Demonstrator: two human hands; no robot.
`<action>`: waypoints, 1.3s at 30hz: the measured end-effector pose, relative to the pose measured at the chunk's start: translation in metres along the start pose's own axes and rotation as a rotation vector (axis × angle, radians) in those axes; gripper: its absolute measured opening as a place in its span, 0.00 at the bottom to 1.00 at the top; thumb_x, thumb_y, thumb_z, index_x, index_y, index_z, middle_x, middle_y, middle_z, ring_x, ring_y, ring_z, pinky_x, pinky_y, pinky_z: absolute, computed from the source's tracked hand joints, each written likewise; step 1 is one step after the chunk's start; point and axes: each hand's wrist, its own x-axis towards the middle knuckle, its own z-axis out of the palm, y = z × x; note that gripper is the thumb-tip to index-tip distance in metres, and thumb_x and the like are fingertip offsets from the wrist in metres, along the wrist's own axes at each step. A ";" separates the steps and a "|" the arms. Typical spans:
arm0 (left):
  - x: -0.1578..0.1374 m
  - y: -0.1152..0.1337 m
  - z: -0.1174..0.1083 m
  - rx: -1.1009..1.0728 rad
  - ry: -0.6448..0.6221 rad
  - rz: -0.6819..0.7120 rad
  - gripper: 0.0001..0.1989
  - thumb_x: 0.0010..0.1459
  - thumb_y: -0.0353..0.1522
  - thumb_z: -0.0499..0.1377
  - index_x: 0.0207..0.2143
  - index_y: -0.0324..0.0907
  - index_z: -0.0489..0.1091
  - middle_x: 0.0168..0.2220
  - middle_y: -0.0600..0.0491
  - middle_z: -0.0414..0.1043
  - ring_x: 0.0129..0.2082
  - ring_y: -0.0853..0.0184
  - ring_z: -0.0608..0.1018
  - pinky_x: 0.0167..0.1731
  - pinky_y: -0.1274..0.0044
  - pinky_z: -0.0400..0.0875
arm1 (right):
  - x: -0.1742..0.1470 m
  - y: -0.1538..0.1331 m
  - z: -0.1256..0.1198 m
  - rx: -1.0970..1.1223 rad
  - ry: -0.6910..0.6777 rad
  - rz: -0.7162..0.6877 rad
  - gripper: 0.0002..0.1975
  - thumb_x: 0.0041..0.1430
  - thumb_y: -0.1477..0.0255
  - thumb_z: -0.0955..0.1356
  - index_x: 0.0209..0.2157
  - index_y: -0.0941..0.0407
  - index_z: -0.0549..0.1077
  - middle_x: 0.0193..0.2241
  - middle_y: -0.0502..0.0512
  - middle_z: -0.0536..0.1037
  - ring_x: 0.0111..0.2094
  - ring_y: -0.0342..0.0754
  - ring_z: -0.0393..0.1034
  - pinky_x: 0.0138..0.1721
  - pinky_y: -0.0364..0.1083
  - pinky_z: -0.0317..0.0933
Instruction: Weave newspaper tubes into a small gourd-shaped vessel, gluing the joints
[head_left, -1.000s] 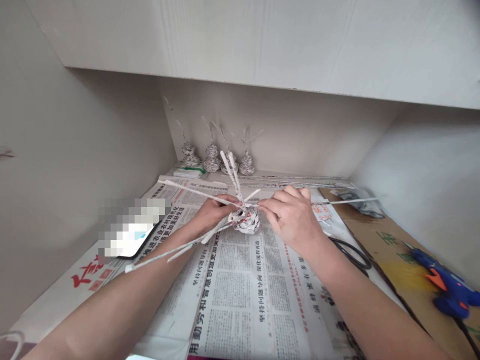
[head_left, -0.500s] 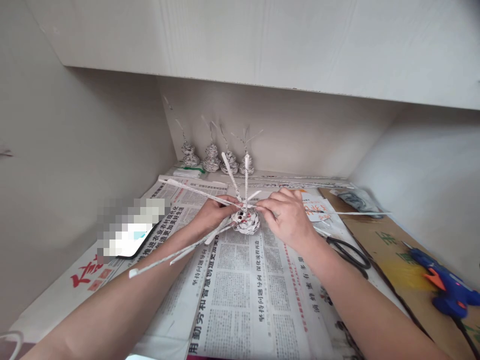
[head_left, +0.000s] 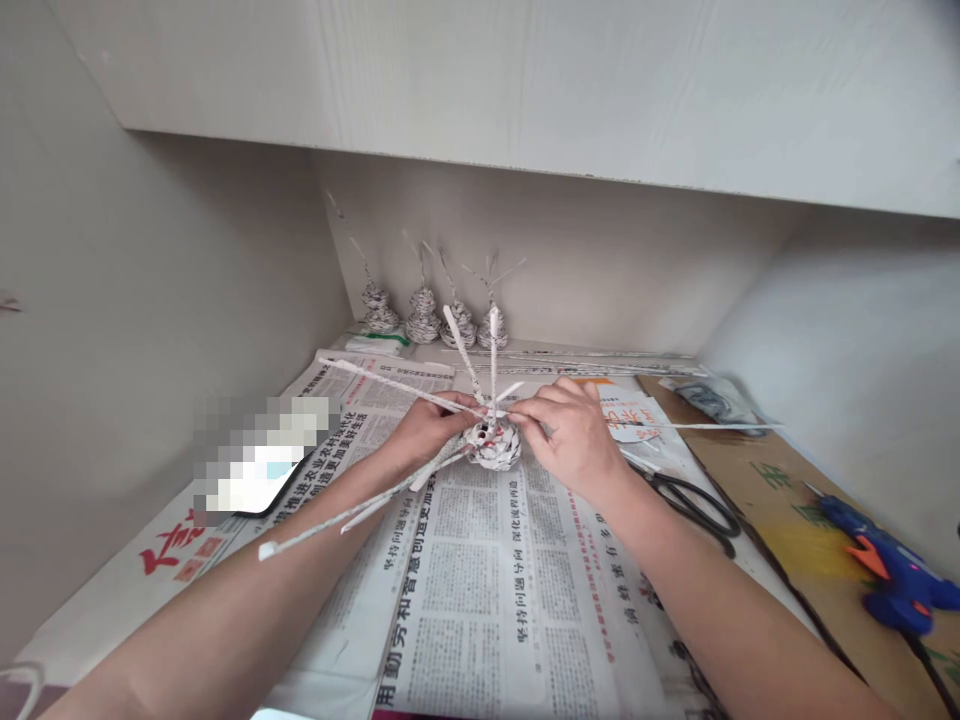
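A small round weave of rolled newspaper (head_left: 499, 447) sits on the newspaper sheets, with several paper sticks fanning out from its top. My left hand (head_left: 435, 425) grips its left upper side, fingertips behind the top where the sticks come out. Thumb and fingers of my right hand (head_left: 562, 425) pinch a thin paper stick (head_left: 720, 427) at the weave's upper right. That stick runs out past my right hand to the right. Two upright sticks (head_left: 493, 350) stand at the back of the weave, and others point toward my left forearm.
Several gourd-shaped paper weaves (head_left: 424, 318) stand along the back wall. Loose paper sticks (head_left: 600, 366) lie beside them. Black-handled scissors (head_left: 697, 505) and a blue glue gun (head_left: 885, 565) on cardboard (head_left: 806, 550) are at right. A phone (head_left: 277, 475) lies at left. A white panel (head_left: 525, 80) overhangs.
Very little differs. My right hand has shifted slightly at the top of the weave, and the stick pointing to the upper left has moved a little. Both hands keep their grip.
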 end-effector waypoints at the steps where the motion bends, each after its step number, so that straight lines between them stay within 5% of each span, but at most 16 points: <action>1: 0.000 0.000 0.000 0.000 0.004 -0.003 0.12 0.41 0.35 0.69 0.28 0.38 0.74 0.24 0.53 0.75 0.25 0.66 0.74 0.28 0.76 0.67 | 0.000 0.000 0.000 0.000 0.005 0.001 0.09 0.62 0.70 0.66 0.35 0.51 0.80 0.27 0.51 0.77 0.34 0.50 0.63 0.38 0.49 0.46; 13: -0.004 0.005 0.006 0.012 0.046 -0.025 0.10 0.42 0.34 0.68 0.28 0.38 0.74 0.23 0.54 0.74 0.24 0.67 0.74 0.27 0.77 0.67 | -0.001 0.002 0.005 0.013 0.003 0.021 0.09 0.61 0.71 0.66 0.34 0.52 0.80 0.27 0.52 0.78 0.35 0.50 0.64 0.39 0.49 0.49; 21: -0.006 -0.005 0.013 0.027 0.032 0.081 0.11 0.46 0.36 0.67 0.29 0.38 0.74 0.24 0.54 0.74 0.22 0.69 0.73 0.26 0.77 0.67 | 0.004 -0.004 -0.008 0.229 -0.150 0.218 0.09 0.59 0.73 0.67 0.37 0.49 0.80 0.31 0.50 0.82 0.34 0.49 0.72 0.37 0.47 0.57; 30: -0.006 -0.018 0.018 0.031 -0.005 0.200 0.12 0.48 0.37 0.68 0.29 0.36 0.74 0.27 0.51 0.74 0.26 0.69 0.74 0.27 0.77 0.69 | 0.001 -0.002 0.004 0.396 -0.224 0.272 0.08 0.58 0.69 0.68 0.34 0.52 0.80 0.28 0.50 0.81 0.27 0.45 0.72 0.29 0.43 0.57; 39: -0.013 -0.013 0.024 -0.051 0.020 0.089 0.15 0.46 0.39 0.68 0.29 0.36 0.73 0.23 0.53 0.72 0.20 0.71 0.71 0.20 0.79 0.66 | 0.001 -0.012 0.006 0.142 -0.167 0.190 0.06 0.54 0.77 0.67 0.27 0.55 0.75 0.26 0.52 0.77 0.32 0.48 0.68 0.35 0.45 0.55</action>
